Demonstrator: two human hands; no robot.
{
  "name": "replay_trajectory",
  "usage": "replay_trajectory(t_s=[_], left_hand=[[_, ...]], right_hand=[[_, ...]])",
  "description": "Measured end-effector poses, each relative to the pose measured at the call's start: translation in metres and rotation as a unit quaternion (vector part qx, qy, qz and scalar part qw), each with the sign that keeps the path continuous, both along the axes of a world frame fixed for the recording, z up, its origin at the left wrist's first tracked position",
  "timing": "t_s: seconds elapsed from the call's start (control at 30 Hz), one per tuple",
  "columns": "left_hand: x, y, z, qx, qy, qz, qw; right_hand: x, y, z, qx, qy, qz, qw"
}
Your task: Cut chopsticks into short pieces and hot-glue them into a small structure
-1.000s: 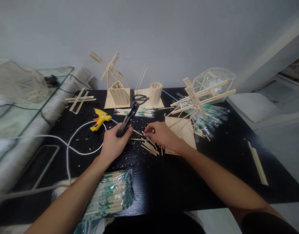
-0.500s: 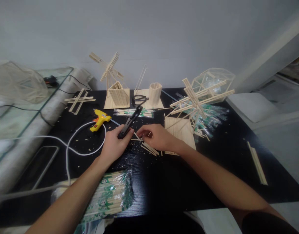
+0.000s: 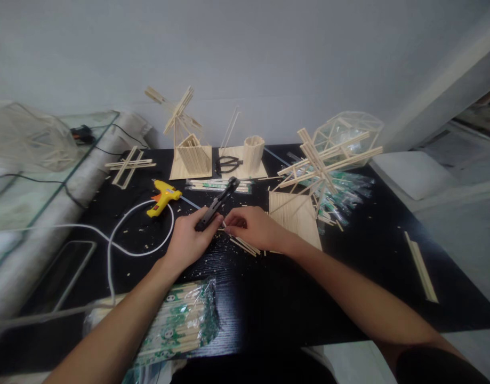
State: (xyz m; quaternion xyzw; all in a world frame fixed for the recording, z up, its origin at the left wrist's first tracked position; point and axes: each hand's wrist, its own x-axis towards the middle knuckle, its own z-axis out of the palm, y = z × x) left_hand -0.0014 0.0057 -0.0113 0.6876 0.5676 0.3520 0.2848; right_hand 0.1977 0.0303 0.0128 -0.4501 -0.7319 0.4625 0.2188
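Nearest, a clear bag of sticks (image 3: 184, 320) lies partly under the left arm, and past it the left hand (image 3: 186, 234) is curled around a black tool (image 3: 216, 205), with its handle partly hidden. The right hand (image 3: 250, 226) has just moved from the loose short sticks (image 3: 247, 246) to beside the left thumb, bringing its work close to the tool; its fingers look pinched on a thin stick (image 3: 224, 224), mostly hidden. Farther back lies a yellow glue gun (image 3: 163, 197), and a blurry stick frame (image 3: 29, 138) is cut off at the left edge.
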Motion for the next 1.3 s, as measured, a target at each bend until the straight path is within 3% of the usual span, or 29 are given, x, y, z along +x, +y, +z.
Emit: replay_trajectory(t_s=[0.53, 0.63, 0.77, 0.9, 1.07, 1.13, 1.3], left_hand=[[-0.002, 0.002, 0.000, -0.004, 0.023, 0.016, 1.000], [-0.002, 0.003, 0.003, 0.005, 0.029, 0.032, 0.999], [-0.002, 0.002, 0.006, 0.015, 0.029, 0.036, 0.999], [0.000, 0.001, 0.005, 0.014, 0.030, 0.027, 0.999], [0.001, 0.000, 0.004, 0.013, 0.034, 0.027, 0.999], [0.001, 0.000, 0.004, 0.013, 0.037, 0.026, 0.999], [0.000, 0.001, 0.002, 0.005, 0.038, 0.029, 0.999]], right_hand=[[0.003, -0.003, 0.007, 0.007, -0.042, 0.020, 0.999], [0.017, -0.012, 0.004, -0.001, -0.031, 0.031, 0.999], [0.056, -0.038, -0.002, -0.062, -0.019, 0.030, 0.997], [0.112, -0.063, -0.003, -0.123, -0.017, -0.074, 0.989], [0.177, -0.063, -0.003, -0.088, -0.029, -0.244, 0.965], [0.192, -0.054, -0.006, -0.051, -0.025, -0.323, 0.945], [0.199, -0.041, -0.010, 0.010, -0.094, -0.410, 0.907]])
